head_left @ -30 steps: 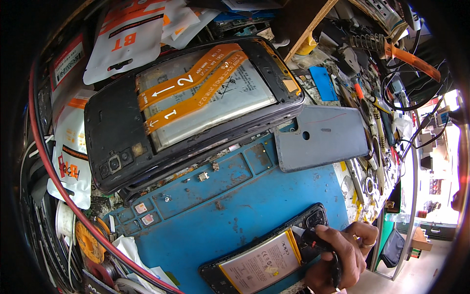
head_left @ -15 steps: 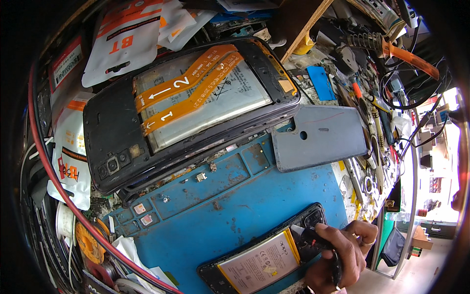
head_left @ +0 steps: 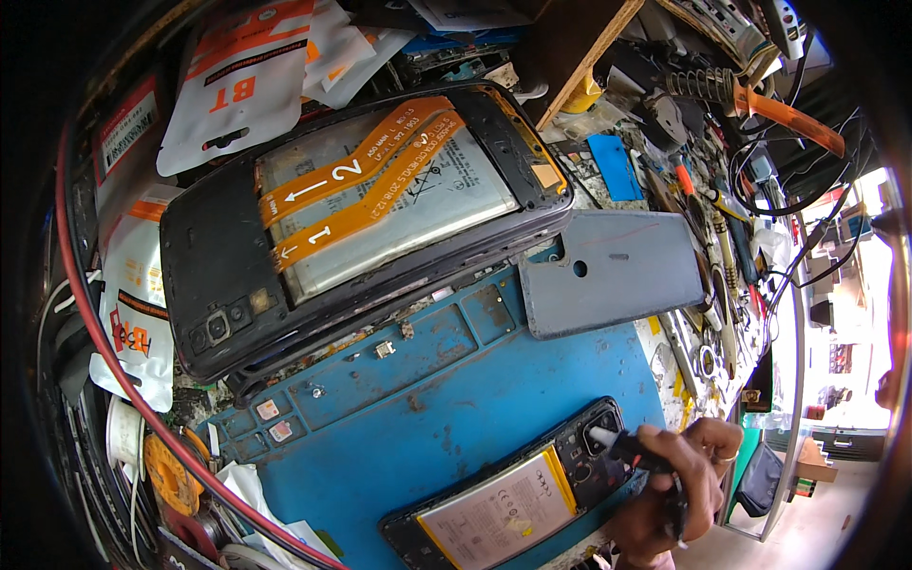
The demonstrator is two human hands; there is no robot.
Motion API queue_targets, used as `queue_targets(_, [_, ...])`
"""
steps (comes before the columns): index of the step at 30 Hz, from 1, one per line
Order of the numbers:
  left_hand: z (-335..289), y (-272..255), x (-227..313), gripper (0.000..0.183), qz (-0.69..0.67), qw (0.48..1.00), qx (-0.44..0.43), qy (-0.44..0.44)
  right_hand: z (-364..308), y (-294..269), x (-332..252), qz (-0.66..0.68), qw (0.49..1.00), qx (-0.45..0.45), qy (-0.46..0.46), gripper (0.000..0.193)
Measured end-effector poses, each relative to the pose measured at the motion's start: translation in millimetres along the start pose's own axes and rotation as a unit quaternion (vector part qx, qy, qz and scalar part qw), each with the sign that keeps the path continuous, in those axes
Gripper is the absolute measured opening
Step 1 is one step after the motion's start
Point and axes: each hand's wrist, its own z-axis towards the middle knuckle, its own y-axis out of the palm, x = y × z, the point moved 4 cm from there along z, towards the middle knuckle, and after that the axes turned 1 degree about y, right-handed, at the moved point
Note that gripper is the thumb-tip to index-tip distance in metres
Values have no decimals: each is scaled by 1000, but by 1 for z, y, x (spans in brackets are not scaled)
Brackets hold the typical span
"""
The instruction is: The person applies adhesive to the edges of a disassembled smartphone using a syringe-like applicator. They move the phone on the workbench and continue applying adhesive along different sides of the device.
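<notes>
An opened smartphone (head_left: 560, 483) with its back off lies on the blue work mat at the lower middle, and its silver battery with yellow edges is exposed. My right hand (head_left: 679, 484) is over the phone's camera end, with its fingers closed round a black glue tube (head_left: 638, 450) with a pale nozzle. The nozzle tip points at the phone's frame beside the camera openings. Whether it touches the phone, I cannot tell. My left hand is out of view.
A larger opened phone (head_left: 209, 256) with orange ribbon cables rests across a stack behind the mat (head_left: 380, 432). Beside it lies a grey back cover (head_left: 617, 285). Tools crowd the right side, near a soldering iron (head_left: 788, 119). A red cable (head_left: 123, 366) arcs along the left.
My right hand has moved the glue tube slightly up and right, from the inner edge near the battery to beside the camera openings. The whole view has shifted a little.
</notes>
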Motion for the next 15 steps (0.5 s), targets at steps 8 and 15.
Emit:
queue_targets(8, [6,2,-7,26,-127,990,-55,37,3,-1,-8,-17,990,-126,-55,29])
queue_targets(15, [7,4,-7,29,-110,991,-14,72,4,-1,-8,-46,991,-122,-36,29])
